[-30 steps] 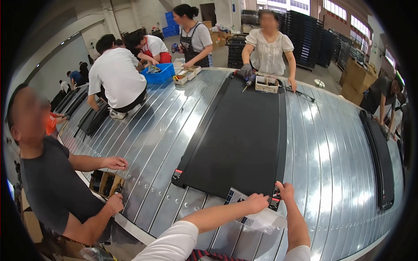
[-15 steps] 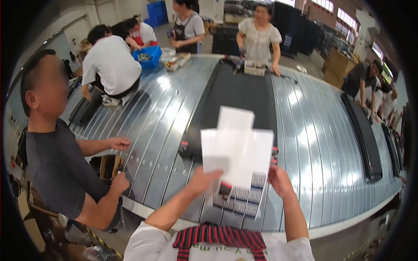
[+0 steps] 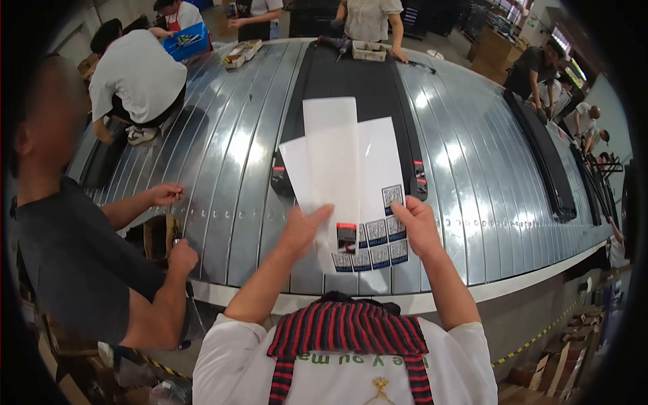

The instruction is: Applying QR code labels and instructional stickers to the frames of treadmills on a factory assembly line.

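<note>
A white sticker sheet (image 3: 379, 158) is held up in front of me, with square black-and-white code labels in rows along its lower part. Over it lies a narrower white strip (image 3: 331, 145), with a red and black label (image 3: 346, 237) near its bottom end. My left hand (image 3: 305, 231) grips the sheets at their left edge, thumb on top. At the right edge, my right hand (image 3: 415, 226) is closed on the sticker sheet, its thumb by the uppermost code label. Behind the sheets, a long black panel (image 3: 371, 84) lies on the metal table (image 3: 229, 196).
At my left stands a person in a dark shirt (image 3: 81, 263), forearms over the table edge. Another person (image 3: 138, 77) crouches on the table. A blue bin (image 3: 185, 42), a small parts box (image 3: 370, 50) and another black panel (image 3: 540, 155) are farther off.
Both hands and the sheets sit higher in view, and the sheets have tilted so the labels show more clearly. The surroundings have shifted up and left with my view.
</note>
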### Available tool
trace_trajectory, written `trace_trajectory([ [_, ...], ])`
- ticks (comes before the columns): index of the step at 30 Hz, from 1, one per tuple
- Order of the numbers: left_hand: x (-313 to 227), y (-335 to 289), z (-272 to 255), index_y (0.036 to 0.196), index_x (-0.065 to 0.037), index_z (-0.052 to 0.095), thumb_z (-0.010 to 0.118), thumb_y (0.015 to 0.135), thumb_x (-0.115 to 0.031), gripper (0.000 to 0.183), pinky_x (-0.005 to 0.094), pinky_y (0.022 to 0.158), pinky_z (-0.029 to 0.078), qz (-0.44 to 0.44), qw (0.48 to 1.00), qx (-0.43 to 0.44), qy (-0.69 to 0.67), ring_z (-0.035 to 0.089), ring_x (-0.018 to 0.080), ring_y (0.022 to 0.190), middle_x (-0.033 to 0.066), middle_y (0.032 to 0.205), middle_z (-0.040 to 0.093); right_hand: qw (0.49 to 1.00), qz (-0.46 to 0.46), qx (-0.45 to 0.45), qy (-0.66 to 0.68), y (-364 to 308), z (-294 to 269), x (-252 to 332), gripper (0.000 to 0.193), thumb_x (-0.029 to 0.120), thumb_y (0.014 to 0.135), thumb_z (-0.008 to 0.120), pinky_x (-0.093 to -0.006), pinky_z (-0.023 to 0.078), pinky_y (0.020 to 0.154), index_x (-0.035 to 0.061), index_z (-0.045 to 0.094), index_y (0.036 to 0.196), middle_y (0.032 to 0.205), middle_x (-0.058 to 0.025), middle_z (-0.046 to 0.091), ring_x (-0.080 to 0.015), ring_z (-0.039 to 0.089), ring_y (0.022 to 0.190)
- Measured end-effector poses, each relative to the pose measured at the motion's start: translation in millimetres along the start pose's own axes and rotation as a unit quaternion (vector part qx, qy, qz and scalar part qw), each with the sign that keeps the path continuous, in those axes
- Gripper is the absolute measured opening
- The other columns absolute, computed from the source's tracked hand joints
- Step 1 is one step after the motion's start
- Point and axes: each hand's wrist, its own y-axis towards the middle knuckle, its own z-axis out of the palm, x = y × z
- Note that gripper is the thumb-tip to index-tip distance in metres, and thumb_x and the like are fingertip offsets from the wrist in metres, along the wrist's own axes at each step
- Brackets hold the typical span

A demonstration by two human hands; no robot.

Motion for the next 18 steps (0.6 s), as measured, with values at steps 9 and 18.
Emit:
trace_trajectory([
  [9,4,-26,-36,0.116,-0.001,0.043,0.062,0.073,-0.009,0.047,0.0342,0.084,0.042,0.016,0.982,0.143,-0.120,0.052,0.0192,0.098,0.0089,0.108,0.053,0.999,-0.025,0.021,-0.007,-13,41,-8,0.013,0.010,0.082,0.053,-0.0199,0.042,0.057,-0.0014,0.056,0.088,0.075,-0.0021,0.059,-0.0053,0.052,0.064],
  [18,-5,-47,-32,0.118,-0.005,0.041,0.065,0.071,-0.012,0.054,0.0337,0.089,0.037,0.031,0.939,0.254,-0.232,0.049,0.0197,0.103,0.0059,0.111,0.052,0.965,-0.211,0.010,-0.159,-11,71,11,0.032,0.012,0.074,0.061,-0.0251,0.043,0.069,0.0001,0.051,0.102,0.089,-0.0083,0.057,-0.0136,0.054,0.079],
])
